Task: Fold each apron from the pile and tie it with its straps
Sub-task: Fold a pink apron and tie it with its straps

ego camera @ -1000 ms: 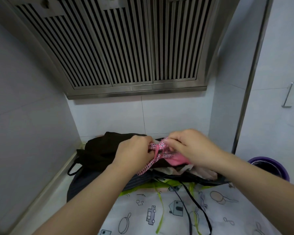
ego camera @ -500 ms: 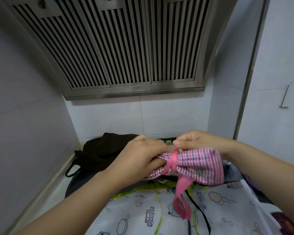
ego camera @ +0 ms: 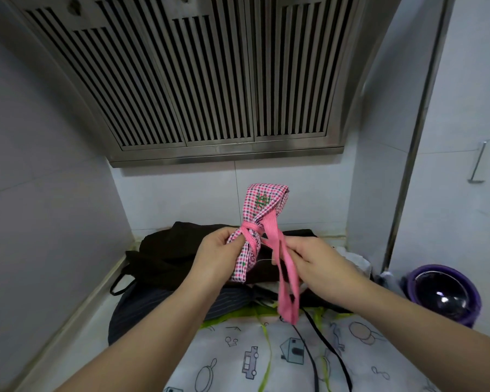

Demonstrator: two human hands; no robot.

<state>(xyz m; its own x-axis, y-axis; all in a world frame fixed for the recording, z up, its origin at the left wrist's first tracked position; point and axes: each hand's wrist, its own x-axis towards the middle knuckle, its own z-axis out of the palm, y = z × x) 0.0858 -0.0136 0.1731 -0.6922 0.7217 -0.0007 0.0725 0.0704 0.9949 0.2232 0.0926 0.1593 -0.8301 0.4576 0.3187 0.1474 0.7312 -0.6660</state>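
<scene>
A folded pink checked apron point(ego camera: 262, 203) stands upright in the air over the counter, with a pink strap wound round its middle. My left hand point(ego camera: 218, 250) grips the bundle at its lower half. My right hand point(ego camera: 317, 260) pinches the loose pink strap point(ego camera: 287, 281), which hangs down in a loop to the right of the bundle. Behind and below lies the pile: a black apron point(ego camera: 176, 247), a dark striped apron point(ego camera: 153, 304) and a white apron point(ego camera: 238, 355) printed with drawings and trimmed in green, with thin black straps across it.
A steel extractor hood point(ego camera: 195, 80) hangs low overhead. White tiled walls close in on the left and behind. A purple pot with a glass lid point(ego camera: 443, 292) stands at the right, beside a steel post point(ego camera: 413, 142).
The pink bundle has been turned from lying sideways to standing upright and lifted higher. My right hand left its end and now holds the dangling strap.
</scene>
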